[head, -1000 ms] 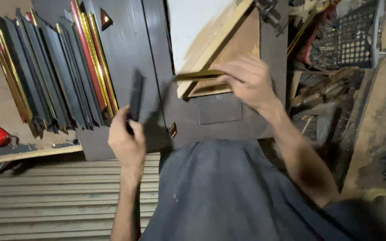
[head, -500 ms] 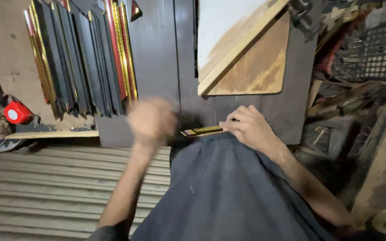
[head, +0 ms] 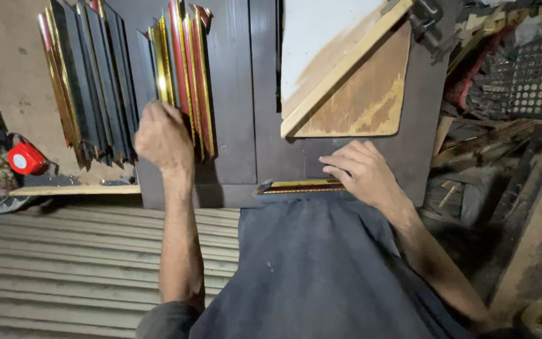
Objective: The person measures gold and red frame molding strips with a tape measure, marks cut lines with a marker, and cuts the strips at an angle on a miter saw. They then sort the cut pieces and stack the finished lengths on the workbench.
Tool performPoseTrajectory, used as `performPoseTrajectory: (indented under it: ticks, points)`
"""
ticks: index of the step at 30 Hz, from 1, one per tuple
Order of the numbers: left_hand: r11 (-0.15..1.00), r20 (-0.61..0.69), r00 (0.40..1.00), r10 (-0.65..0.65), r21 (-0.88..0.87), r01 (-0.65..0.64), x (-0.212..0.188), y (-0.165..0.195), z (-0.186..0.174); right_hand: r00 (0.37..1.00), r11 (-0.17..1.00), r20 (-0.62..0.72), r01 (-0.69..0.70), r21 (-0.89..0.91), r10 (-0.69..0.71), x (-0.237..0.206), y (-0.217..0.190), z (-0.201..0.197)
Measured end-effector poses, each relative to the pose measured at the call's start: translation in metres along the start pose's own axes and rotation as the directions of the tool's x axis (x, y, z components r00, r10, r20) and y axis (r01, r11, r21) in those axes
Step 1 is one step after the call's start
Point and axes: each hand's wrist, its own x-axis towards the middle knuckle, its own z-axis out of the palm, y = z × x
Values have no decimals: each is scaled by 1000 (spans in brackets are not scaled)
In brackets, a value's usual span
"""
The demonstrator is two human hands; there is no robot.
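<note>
- Reaching up since half a second ago, the left hand (head: 163, 137) now rests on the gold-and-red frame mouldings (head: 186, 75) at upper centre-left; its fingers curl over their lower ends, though whether they grip one cannot be told.
- The right hand (head: 362, 172), barely shifted, lies at centre right with fingers spread flat, fingertips touching the right end of a short moulding piece (head: 299, 186).
- That piece lies at the near edge of a dark grey bench top (head: 236, 113), just above the dark cloth (head: 308, 270) across the person's lap; its long axis runs left to right, gold strip uppermost, the mitred left end pointing toward frame left.
- A second bundle of dark and gold mouldings (head: 89, 88) lies at upper left, long axes running up the frame.
- A pale wooden board (head: 346, 75) with a brown stained panel sits tilted at upper centre-right.
- A ribbed grey surface (head: 64, 263) fills the lower left; a red round object (head: 26, 158) sits at the far left edge.
- A perforated black crate (head: 534, 81) at upper right holds cluttered scraps, hard to make out.
</note>
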Motion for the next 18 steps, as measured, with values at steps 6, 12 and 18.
performPoseTrajectory:
  ticks: [6,12,18]
  points:
    - [826,-18,993,119,-552,-109,-17,37,-92,957,987,-273,63,-148,-102,19,-22,-13]
    - [607,-103,878,468,-684,-404,-61,118,-110,879,767,-209,231,-599,-428,83,-1,3]
    - [471,374,898,230,-851,233,-58,108,-88,977,750,-90,89,-655,-194,124,71,10]
